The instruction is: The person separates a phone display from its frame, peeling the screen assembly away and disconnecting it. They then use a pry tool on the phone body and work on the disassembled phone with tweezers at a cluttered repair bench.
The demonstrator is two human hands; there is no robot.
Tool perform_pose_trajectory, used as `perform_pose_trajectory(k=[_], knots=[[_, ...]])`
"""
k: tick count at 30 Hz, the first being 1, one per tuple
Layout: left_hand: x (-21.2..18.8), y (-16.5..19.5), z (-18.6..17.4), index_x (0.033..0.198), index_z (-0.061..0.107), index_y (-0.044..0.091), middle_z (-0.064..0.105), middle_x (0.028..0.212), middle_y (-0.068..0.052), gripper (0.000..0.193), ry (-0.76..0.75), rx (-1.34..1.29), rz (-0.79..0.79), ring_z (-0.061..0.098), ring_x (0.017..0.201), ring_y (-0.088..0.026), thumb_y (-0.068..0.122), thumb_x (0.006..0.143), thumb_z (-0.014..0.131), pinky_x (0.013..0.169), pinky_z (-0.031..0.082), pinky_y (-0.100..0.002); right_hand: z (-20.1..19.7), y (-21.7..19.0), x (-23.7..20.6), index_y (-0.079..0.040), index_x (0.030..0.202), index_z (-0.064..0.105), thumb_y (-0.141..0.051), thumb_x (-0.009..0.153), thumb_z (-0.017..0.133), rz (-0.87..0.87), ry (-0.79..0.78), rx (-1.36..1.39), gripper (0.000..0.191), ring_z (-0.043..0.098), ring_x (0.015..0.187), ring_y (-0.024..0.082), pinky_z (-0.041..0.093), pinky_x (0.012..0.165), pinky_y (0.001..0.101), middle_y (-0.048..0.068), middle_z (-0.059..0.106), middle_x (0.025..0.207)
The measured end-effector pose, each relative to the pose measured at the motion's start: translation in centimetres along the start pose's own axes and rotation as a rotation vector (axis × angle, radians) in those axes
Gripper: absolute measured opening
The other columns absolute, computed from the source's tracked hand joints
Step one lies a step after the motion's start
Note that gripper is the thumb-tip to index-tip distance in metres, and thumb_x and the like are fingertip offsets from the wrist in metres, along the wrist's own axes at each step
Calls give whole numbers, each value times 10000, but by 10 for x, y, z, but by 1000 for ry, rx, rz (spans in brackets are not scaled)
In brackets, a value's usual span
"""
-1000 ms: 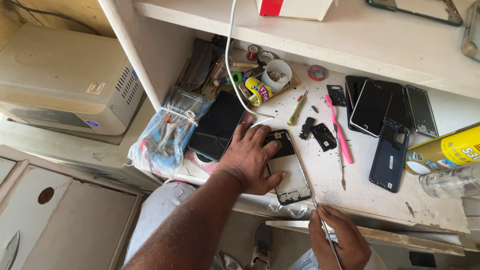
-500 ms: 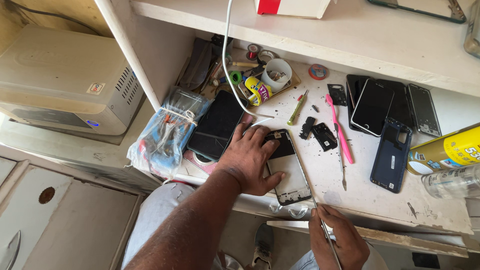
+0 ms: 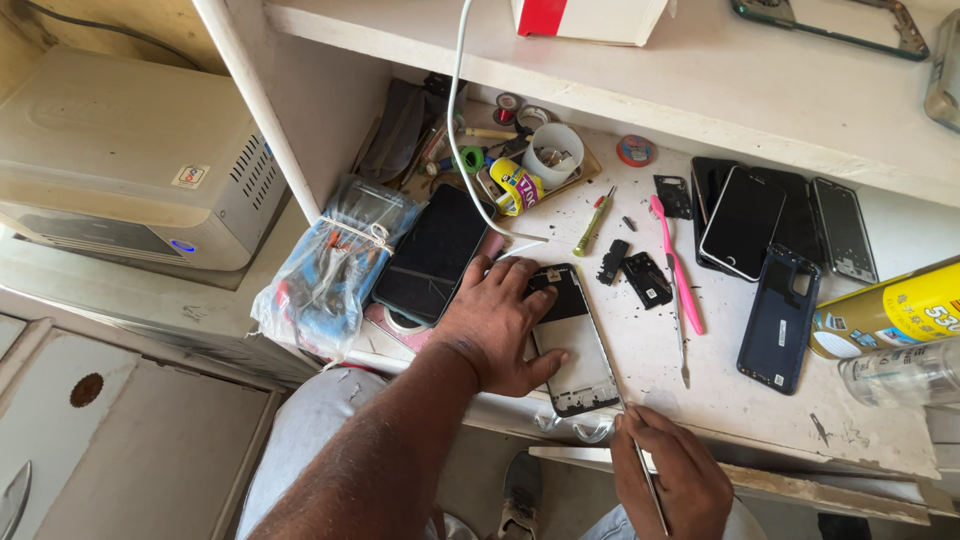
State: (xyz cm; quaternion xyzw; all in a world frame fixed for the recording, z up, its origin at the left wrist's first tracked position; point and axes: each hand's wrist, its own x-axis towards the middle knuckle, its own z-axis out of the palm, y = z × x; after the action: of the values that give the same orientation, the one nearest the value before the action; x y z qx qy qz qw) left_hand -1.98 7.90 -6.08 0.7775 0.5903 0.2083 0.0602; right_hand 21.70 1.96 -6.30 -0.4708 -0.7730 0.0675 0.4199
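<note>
Gently now: a thin, flat opened phone frame (image 3: 572, 345) with a pale bare inside lies at the white worktable's (image 3: 760, 420) front edge.
Left hand (image 3: 495, 325) presses spread on it; right hand (image 3: 670, 480) pinches a thin metal tool (image 3: 650, 480) just beside its corner. It looks light, bendy, breakable; hold its edges.

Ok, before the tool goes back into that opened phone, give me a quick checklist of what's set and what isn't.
1. Opened phone pinned flat by left hand: ok.
2. Thin tool gripped in right hand: ok.
3. Tool tip on the phone: not ok, it sits at the bench edge, below the phone's corner.
4. Phone fully on the bench: ok.
5. White cable off the phone: ok.
6. Pink tool out of the way: ok.
</note>
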Motion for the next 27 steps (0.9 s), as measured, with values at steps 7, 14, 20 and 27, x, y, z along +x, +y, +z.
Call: perform_pose_trajectory(k=[7,14,20,27], knots=[[-1,-1,0,1271,691,87,507,1406,-233,738,14,-4,11,422,1378,-371,587,730,722,1182,212,-564,8,2,16,27,967,722,23,793,791,-26,-24,81,187,772,897,254,604,792,332,169,755,965],[-1,0,2,1255,699,86,510,1402,-239,733,8,-2,8,427,1371,-375,592,725,723,1178,219,-565,17,6,37,10,937,724,-9,818,779,-86,-75,61,132,757,896,270,585,795,352,156,765,970],[-2,-2,3,1252,704,79,516,1405,-244,735,43,-8,18,431,1371,-379,593,726,722,1173,238,-545,2,6,18,14,959,721,-13,796,790,-111,-64,57,179,774,895,259,608,792,340,177,749,951],[-3,-2,2,1260,704,74,520,1403,-244,740,40,-34,27,440,1363,-377,583,723,729,1180,247,-534,12,7,37,21,948,723,0,816,773,-100,-88,96,142,774,872,262,598,763,336,179,764,970]])
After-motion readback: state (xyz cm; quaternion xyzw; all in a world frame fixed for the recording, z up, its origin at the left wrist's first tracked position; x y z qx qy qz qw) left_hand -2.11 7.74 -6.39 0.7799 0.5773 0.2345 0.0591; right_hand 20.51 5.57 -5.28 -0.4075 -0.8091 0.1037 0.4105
